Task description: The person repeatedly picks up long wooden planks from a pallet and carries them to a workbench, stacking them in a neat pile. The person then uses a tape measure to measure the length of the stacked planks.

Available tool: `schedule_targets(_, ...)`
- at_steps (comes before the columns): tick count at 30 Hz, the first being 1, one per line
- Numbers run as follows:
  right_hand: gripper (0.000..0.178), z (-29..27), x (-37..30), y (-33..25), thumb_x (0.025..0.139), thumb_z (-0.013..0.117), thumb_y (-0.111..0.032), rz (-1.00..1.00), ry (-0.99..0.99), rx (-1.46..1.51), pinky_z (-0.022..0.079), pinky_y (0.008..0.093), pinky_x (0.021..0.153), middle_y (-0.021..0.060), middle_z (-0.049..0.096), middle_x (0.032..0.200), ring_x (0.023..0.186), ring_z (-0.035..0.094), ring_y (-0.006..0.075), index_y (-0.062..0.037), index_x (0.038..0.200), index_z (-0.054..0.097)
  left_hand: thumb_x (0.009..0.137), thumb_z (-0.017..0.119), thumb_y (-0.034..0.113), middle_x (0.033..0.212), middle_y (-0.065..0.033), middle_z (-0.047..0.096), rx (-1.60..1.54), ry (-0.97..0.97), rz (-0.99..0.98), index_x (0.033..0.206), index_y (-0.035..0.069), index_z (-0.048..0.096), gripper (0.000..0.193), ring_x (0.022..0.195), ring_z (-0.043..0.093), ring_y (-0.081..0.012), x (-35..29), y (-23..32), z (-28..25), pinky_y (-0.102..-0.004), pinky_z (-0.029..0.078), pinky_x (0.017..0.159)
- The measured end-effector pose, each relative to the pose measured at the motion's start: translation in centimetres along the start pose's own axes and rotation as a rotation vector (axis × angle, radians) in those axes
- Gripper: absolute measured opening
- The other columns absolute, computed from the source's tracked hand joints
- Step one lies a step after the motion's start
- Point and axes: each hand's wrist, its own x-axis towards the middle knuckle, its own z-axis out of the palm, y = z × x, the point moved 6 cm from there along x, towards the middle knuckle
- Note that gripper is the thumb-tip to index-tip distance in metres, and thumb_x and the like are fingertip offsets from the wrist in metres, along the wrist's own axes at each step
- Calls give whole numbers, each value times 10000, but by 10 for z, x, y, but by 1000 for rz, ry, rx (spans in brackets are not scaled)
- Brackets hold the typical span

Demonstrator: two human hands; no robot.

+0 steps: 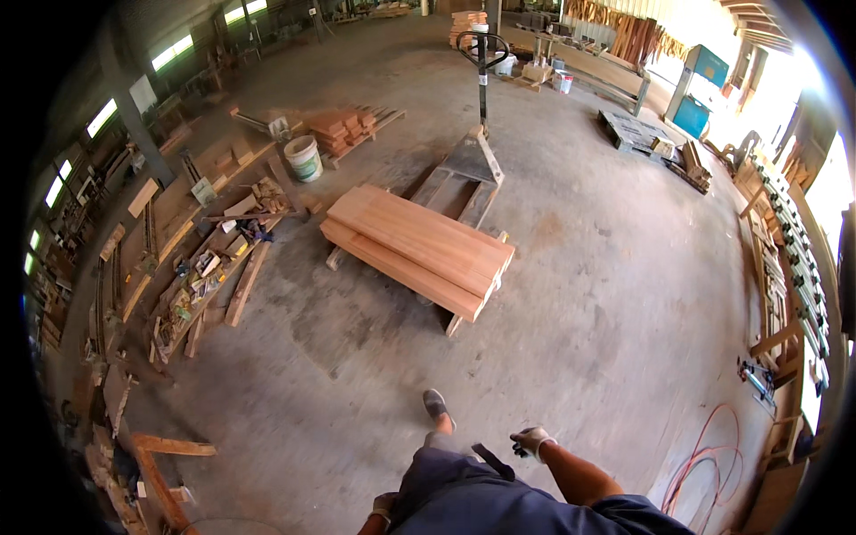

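My right hand (532,441), in a light glove with dark finger parts, hangs out in front of my right hip. Its fingers are loosely bent and apart, and nothing shows in them. My left hand (384,505), also gloved, is low beside my left thigh, its fingers hidden. Neither hand touches the reddish wooden boards (415,234) ahead, which lie stacked flat across the forks of a pallet jack (473,160). The jack's black loop handle (482,55) stands upright on the far side. A dark strap end (492,461) sticks out at my waist.
Left are a long trough of wood scraps (209,267), a white bucket (303,159) and a pallet of reddish pieces (339,130). A red hose (709,459) coils on the floor at right, near a long roller rack (798,241). A grey pallet (635,134) lies farther off.
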Motion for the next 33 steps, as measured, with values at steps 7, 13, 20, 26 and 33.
schedule_targets(7,274,-45,6,-61,893,714,-255,52,120,-15,542,323,550,88,682,769,621,661,196,10,956,685,876,518,491,1105,-124,708,81,-126,-11,1094,177,728,436,1086,651,-333,91,43,-64,-449,517,914)
schedule_targets(13,258,-67,20,-137,900,707,-250,29,159,44,533,324,552,80,685,775,617,647,181,4,940,686,934,523,299,1133,-147,693,-91,58,-179,1093,109,706,308,1130,637,-310,196,42,-175,-424,488,978)
schedule_targets(20,308,-60,67,-225,895,701,-295,-57,54,-68,541,310,584,80,709,785,648,670,174,7,952,719,902,539,236,1198,-87,673,-509,266,-8,1126,176,680,271,1146,614,-294,257,71,-280,-404,469,997)
schedule_targets(26,370,-96,140,-277,889,690,-390,-72,-44,-336,524,316,556,67,697,702,574,652,166,-28,823,724,903,537,244,1058,-96,702,342,58,34,994,143,675,194,1006,659,-317,215,177,-293,-461,517,879)
schedule_targets(33,292,-156,197,-341,895,695,-293,17,-60,-276,515,327,519,79,678,689,561,636,175,-15,806,690,965,471,284,1097,-154,693,-178,48,-212,1141,139,627,276,1063,650,-338,192,231,-176,-449,531,888)
